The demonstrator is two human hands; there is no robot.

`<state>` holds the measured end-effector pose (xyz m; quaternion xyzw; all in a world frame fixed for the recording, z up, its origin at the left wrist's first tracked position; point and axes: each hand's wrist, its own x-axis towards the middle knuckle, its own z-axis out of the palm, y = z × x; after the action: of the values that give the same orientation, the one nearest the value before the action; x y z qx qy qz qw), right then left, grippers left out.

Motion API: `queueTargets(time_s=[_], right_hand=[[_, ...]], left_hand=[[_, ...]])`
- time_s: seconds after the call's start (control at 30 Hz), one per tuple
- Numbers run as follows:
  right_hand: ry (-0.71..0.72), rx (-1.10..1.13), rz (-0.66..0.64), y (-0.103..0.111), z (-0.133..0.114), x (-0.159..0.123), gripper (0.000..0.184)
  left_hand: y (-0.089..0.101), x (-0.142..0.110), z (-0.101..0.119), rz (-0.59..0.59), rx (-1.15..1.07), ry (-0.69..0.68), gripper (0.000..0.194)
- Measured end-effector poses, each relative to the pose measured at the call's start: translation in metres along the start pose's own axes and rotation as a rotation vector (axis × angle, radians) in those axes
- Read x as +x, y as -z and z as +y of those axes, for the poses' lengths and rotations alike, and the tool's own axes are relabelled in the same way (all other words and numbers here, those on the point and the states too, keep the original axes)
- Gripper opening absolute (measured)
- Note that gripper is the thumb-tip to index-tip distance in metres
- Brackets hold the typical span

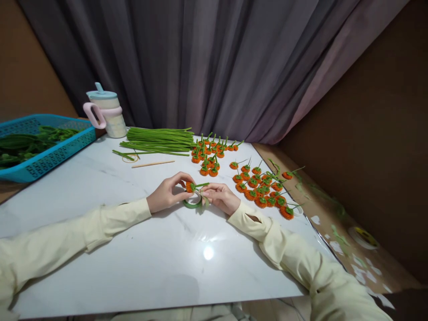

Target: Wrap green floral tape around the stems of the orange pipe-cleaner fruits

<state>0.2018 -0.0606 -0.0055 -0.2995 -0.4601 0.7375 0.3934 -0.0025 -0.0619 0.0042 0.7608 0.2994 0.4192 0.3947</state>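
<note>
Between the thumb and fingers of my left hand [167, 192] is a small orange pumpkin-shaped fuzzy piece [190, 187] with a green top. Its green stem points right, toward my other hand. My right hand [222, 197] is closed in a pinch on a strip of green tape [205, 203] close to that stem. Just below the fingertips, a roll of green tape [192, 205] rests at the table surface. Whether the strip touches the stem is hard to make out.
Several finished-looking orange pieces [253, 183] stand at right, others [212, 156] further back. Green fuzzy stems [160, 140] lie behind a thin wooden stick [153, 164]. A lidded cup [115, 118] and blue basket [60, 154] are at left. Paper scraps [336, 246] litter the right side.
</note>
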Motion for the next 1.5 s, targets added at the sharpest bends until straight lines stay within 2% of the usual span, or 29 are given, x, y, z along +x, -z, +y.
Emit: queueTargets(time_s=[0.17,0.33,0.47,0.63,0.77,1.03,1.3,1.5], right_hand=[[0.023,0.009,0.015,-0.003,-0.001,0.000,0.025],[0.054,-0.049,0.035,-0.001,0.003,0.001,0.025],[0.137,-0.171,0.088,0.002,0.008,0.002,0.028],[0.177,-0.236,0.130,0.001,0.009,0.001,0.032],[0.170,-0.276,0.139,-0.003,0.007,-0.001,0.033],[0.190,-0.309,0.112,-0.007,0.003,-0.004,0.056],[0.161,-0.270,0.108,-0.008,0.004,-0.003,0.037],[0.170,-0.259,0.103,-0.008,0.005,-0.003,0.034]], left_hand=[[-0.001,-0.001,0.002,0.015,0.211,-0.077,0.022],[-0.004,-0.002,-0.002,0.098,0.349,-0.040,0.020],[-0.006,-0.004,-0.005,0.060,0.443,-0.092,0.020],[-0.009,-0.008,-0.003,0.003,0.456,-0.152,0.024],[-0.009,-0.009,-0.003,0.002,0.465,-0.189,0.025],[-0.008,-0.009,-0.002,-0.030,0.433,-0.237,0.022],[-0.007,-0.010,-0.004,-0.047,0.413,-0.291,0.023],[-0.007,-0.009,-0.003,-0.061,0.405,-0.306,0.024]])
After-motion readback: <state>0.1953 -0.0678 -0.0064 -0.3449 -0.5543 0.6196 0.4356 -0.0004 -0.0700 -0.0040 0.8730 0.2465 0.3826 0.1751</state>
